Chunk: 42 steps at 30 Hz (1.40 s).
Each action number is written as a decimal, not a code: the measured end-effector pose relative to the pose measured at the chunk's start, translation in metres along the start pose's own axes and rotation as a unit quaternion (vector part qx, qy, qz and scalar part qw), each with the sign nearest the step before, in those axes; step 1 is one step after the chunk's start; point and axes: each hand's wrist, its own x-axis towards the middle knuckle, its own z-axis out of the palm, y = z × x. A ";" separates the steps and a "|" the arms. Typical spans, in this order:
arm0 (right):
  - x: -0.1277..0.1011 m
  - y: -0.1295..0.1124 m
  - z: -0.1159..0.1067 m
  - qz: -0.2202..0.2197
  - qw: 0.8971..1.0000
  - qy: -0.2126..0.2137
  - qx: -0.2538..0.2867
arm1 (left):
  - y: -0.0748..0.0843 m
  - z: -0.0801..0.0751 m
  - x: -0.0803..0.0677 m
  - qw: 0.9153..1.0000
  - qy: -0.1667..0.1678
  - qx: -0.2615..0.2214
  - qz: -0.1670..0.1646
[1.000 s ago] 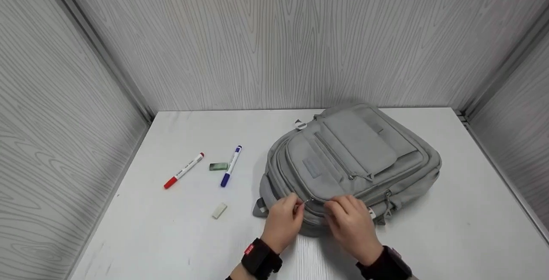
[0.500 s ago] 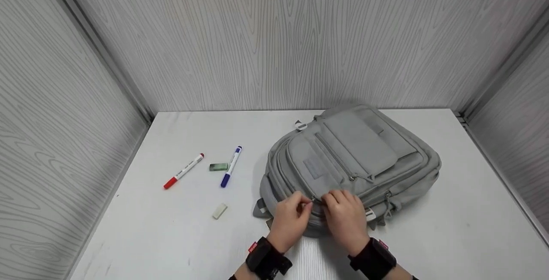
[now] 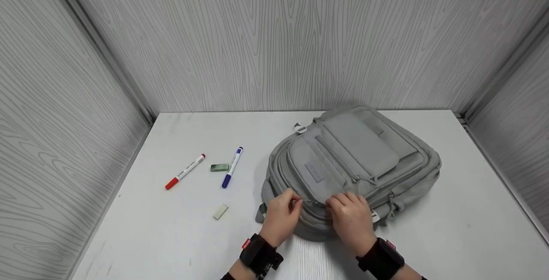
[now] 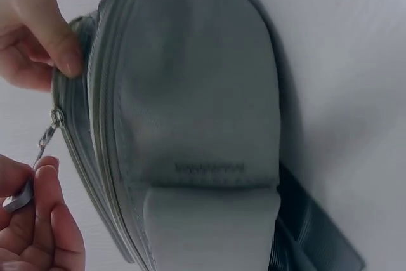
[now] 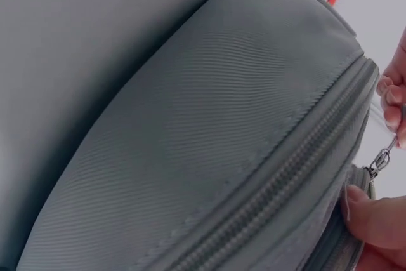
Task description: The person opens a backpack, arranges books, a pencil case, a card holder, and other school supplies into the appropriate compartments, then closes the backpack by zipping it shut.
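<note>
A grey backpack [image 3: 364, 143] lies on the white table, its bottom toward the back right. My left hand [image 3: 281, 216] pinches the pull tab of a zipper at the near end of the bag. In the left wrist view, the zipper pull [image 4: 44, 141] stretches taut from the slider [image 4: 57, 117] to those fingers. Just right of the slider, my right hand [image 3: 352, 221] grips the fabric edge beside the zipper. In the right wrist view, the thumb of the right hand [image 5: 380, 223] presses on that edge, and the zipper there appears slightly parted.
To the left lie a red marker [image 3: 185, 172], a blue marker [image 3: 232, 167], a green-wrapped block [image 3: 219, 167] and a small whitish eraser-like block [image 3: 220, 212]. Wood-grain panels [image 3: 274, 40] enclose the table at the back and both sides.
My hands came closer together half a second ago and are now farther apart again, the left one drawn leftward with the zipper pull. The markers and blocks stay put.
</note>
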 end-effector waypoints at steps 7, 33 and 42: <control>-0.013 0.016 -0.013 -0.037 0.998 0.010 0.040 | -0.011 -0.005 0.009 1.000 -0.004 0.020 -0.022; -0.052 0.104 -0.065 0.015 1.000 -0.013 0.019 | -0.022 -0.009 0.017 0.998 0.008 0.038 -0.039; -0.051 0.128 -0.067 0.033 0.999 -0.025 0.020 | -0.006 -0.003 0.005 1.000 -0.007 0.021 -0.012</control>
